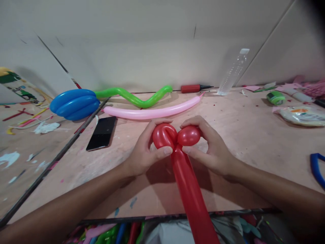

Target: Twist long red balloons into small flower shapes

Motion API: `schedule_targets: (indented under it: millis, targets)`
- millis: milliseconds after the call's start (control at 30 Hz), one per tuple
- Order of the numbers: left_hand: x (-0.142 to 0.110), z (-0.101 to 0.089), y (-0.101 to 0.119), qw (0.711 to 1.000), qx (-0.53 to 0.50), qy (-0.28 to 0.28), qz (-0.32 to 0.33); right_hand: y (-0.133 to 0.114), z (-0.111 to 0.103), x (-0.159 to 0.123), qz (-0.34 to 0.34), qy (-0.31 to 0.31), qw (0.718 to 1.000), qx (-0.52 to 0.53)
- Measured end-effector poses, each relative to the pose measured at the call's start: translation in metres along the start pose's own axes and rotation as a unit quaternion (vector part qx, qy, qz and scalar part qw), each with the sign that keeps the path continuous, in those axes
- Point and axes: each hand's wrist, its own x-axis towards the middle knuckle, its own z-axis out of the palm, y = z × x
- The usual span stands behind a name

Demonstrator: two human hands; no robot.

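Observation:
A long red balloon (pixel 190 189) runs from mid-table down past the front edge toward me. At its far end it is twisted into a folded loop on the left and a small round bubble on the right. My left hand (pixel 149 149) is closed around the loop, its thumb beside the twist. Around the bubble curls my right hand (pixel 208 145), thumb below it and fingers over its top. Beyond both hands lie an inflated pink balloon (pixel 152 112) and a green balloon (pixel 142 101) joined to a cluster of blue balloon segments (pixel 76 104).
A phone (pixel 101 134) lies left of my hands. Along the wall are a red hand pump (pixel 190 88) and a leaning clear bottle (pixel 233 73). A plastic packet (pixel 303 116) and green tape roll (pixel 276 97) sit right. Several balloons fill the space below the table edge.

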Motion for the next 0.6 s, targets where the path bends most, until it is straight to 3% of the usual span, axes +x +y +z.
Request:
schedule_targets:
  millis: [167,333,500,600]
  targets:
    - [0.001,-0.005,-0.002,0.998,-0.026,-0.048,0.027,-0.002,0.0,0.0,0.023,0.002,1.0,0.011]
    - [0.009,-0.007,-0.001,0.999,0.018,0.001,0.038,0.0,0.0,-0.001,0.024,0.008,0.999,0.021]
    - [0.011,-0.005,-0.001,0.995,0.051,0.061,-0.068,0.004,0.0,0.002,0.044,0.037,0.998,0.025]
    - [0.011,-0.003,0.002,0.991,0.022,0.005,-0.133,0.01,0.002,0.006,0.074,0.061,0.995,0.038]
